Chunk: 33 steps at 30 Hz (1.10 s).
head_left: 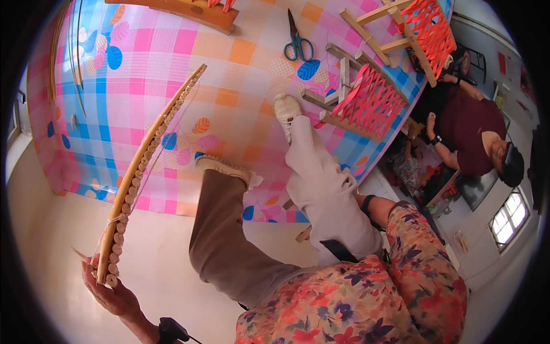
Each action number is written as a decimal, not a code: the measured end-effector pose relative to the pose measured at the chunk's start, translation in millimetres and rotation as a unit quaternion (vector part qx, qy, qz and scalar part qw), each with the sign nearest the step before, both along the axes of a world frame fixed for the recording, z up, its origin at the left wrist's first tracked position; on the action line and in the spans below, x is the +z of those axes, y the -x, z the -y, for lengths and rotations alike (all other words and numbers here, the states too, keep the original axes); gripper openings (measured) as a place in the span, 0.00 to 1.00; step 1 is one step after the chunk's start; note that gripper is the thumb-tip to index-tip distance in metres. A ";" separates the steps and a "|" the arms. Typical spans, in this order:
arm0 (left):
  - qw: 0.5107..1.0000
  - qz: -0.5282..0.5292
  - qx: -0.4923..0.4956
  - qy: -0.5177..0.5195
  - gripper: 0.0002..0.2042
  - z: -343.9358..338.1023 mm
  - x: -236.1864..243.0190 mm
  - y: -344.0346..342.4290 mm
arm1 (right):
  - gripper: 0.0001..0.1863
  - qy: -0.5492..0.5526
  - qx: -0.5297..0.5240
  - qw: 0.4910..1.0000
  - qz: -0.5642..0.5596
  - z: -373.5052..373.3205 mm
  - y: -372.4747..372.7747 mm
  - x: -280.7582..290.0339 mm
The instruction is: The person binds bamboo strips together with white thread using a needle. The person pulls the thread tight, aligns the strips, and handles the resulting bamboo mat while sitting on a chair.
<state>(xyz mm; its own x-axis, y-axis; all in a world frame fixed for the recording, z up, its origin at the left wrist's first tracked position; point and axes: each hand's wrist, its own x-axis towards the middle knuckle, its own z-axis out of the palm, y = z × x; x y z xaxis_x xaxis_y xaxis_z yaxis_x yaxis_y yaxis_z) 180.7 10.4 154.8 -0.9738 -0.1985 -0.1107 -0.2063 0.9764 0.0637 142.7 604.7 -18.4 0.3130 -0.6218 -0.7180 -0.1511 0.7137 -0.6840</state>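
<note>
My left hand [114, 292], at the lower left, grips the bottom end of a long curved bamboo strip [129, 183]. A row of pale round pieces [136, 182], like short cut rods or beads, lines its right side. Thin string [163, 140] runs beside the row and wraps around the strip above my hand. A thin pointed sliver [78, 252] sticks out by my fingers. The strip's far tip leans up and to the right over the patterned sheet. My right forearm [378, 210], with a black band, goes behind my light trouser leg; its hand and fingers are hidden.
A checked, leaf-patterned sheet [229, 69] covers the floor under my shoes. Scissors [298, 46] lie open on it. Wooden frames with red woven strapping [372, 103] stand at the right. Thin canes [74, 51] lie far left. Another person [475, 126] is at the right.
</note>
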 end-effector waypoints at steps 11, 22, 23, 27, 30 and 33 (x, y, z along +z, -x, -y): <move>0.985 0.020 -0.122 -0.119 0.21 -77.4 -47.6 31.9 | 0.11 0.023 0.038 0.997 -0.063 -1.0 30.7 -124.8; 0.991 -0.086 -0.102 -0.016 0.26 -153.5 -84.2 25.8 | 0.10 0.066 0.026 0.989 -0.130 -16.3 77.9 -215.2; 0.990 -0.101 -0.101 -0.012 0.26 -160.5 -88.9 20.7 | 0.10 0.072 0.019 0.989 -0.129 -20.1 76.9 -217.4; 0.985 -0.129 -0.116 0.004 0.25 -190.9 -93.8 2.5 | 0.10 0.106 -0.009 0.986 -0.130 -29.6 86.9 -222.9; 0.980 -0.140 -0.137 0.021 0.24 -201.3 -115.8 -16.6 | 0.11 0.134 -0.048 0.982 -0.124 -39.1 93.5 -220.0; 0.976 -0.137 -0.170 0.024 0.25 -221.0 -121.3 -25.0 | 0.11 0.168 -0.117 0.970 -0.131 -43.0 104.5 -203.2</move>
<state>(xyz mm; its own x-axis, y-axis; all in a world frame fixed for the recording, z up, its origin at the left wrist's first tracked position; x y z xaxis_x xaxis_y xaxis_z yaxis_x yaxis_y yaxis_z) 205.7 231.4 33.5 -0.9762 0.1416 0.1640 0.1473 0.9888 0.0232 38.2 647.7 -221.6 -0.0301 -0.8662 -0.4987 -0.2125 0.4931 -0.8436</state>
